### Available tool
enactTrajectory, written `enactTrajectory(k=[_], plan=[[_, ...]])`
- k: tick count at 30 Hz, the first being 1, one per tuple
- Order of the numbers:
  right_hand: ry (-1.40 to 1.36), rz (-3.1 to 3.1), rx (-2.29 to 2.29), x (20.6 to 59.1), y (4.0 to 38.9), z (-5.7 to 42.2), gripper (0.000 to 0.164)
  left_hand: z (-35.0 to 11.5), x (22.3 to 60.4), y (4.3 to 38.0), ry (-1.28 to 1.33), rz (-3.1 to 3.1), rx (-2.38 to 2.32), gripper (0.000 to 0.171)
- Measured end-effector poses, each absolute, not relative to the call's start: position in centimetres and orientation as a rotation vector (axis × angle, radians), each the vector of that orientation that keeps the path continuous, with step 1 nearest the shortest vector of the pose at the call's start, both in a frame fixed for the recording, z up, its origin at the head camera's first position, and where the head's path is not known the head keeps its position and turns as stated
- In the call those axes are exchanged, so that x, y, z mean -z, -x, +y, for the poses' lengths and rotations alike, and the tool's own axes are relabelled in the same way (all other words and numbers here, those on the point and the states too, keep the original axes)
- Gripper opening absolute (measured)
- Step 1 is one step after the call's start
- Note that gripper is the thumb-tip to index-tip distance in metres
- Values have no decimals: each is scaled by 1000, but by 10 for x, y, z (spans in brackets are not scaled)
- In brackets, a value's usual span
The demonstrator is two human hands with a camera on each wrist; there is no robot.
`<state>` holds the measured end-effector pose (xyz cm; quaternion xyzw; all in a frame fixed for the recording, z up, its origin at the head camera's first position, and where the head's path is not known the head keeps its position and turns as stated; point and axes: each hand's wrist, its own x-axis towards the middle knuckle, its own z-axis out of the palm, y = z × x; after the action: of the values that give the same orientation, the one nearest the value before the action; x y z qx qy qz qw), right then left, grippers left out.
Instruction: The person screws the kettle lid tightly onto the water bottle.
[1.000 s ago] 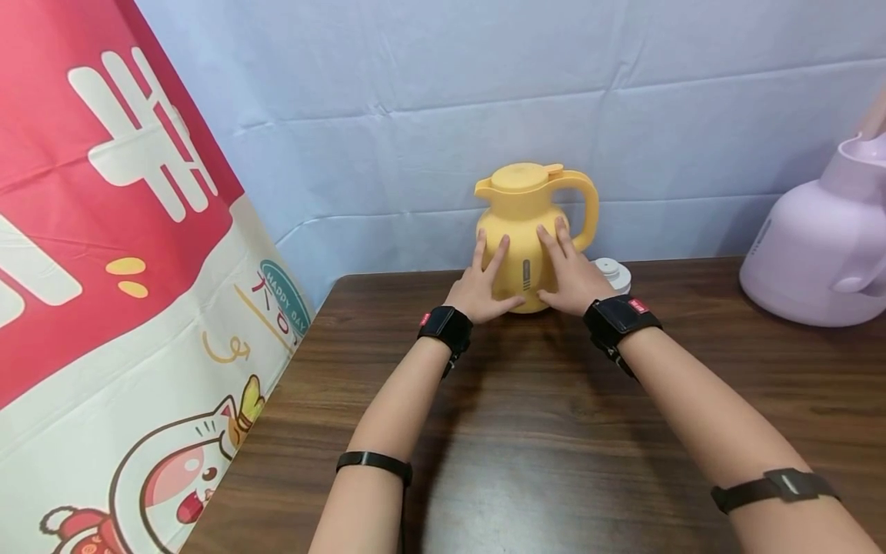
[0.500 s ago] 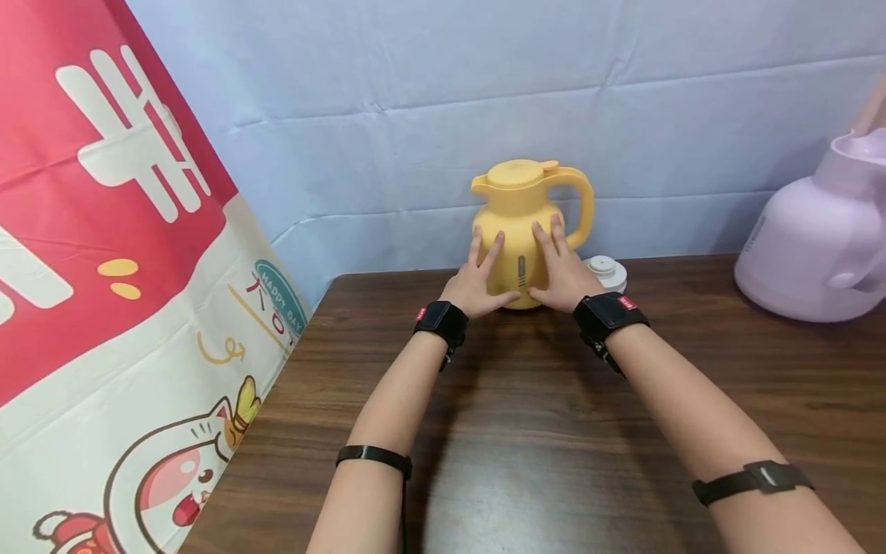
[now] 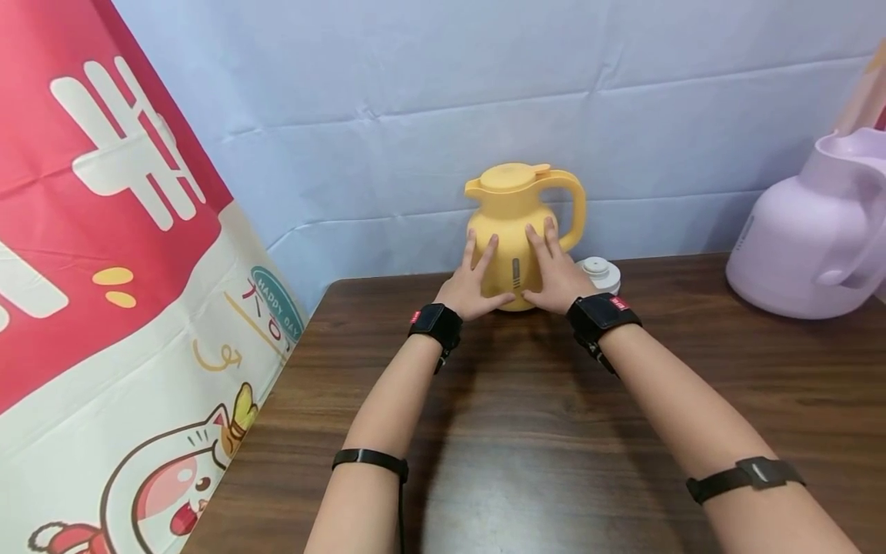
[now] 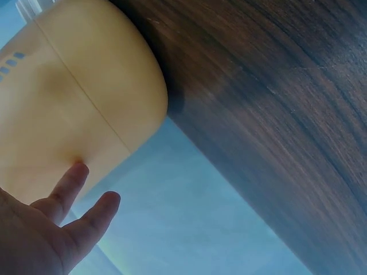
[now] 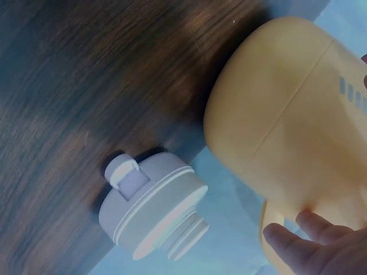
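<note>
A yellow thermos jug [image 3: 512, 223] with a lid, a spout to the left and a handle to the right stands upright at the table's back edge. My left hand [image 3: 469, 291] touches its left front side with spread, fairly straight fingers. On the other side my right hand [image 3: 559, 281] lies against the jug the same way, its thumb near the left thumb. In the left wrist view, fingertips [image 4: 79, 171] meet the jug's wall. Beside the right hand is a pale stopper [image 5: 155, 200] with a small tab, partly hidden in the head view.
A lilac jug [image 3: 796, 238] with its lid off stands at the right back of the dark wooden table [image 3: 540, 446]. Pale blue cloth [image 3: 388, 169] hangs behind the table. A printed red and white sheet [image 3: 159, 323] hangs along the left edge.
The head view has shifted slightly, so the jugs and stopper appear a little further left. Both hands keep the same place on the yellow thermos jug.
</note>
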<state>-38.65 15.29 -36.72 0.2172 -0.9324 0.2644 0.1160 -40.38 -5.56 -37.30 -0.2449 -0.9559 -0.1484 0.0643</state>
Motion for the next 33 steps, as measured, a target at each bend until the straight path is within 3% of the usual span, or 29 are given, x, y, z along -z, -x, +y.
enactTrajectory(k=[16,27,33], plan=[[-643,-2728,-826,372,387,146,109,-61,373,402,712,-2944,461,99],[-685,-2733,-797,380,379,153,101,-60,375,399,670,-2956,598,95],[-845,-2804,-799,377,366,180,88,-57,367,396,695,-2967,709,94]])
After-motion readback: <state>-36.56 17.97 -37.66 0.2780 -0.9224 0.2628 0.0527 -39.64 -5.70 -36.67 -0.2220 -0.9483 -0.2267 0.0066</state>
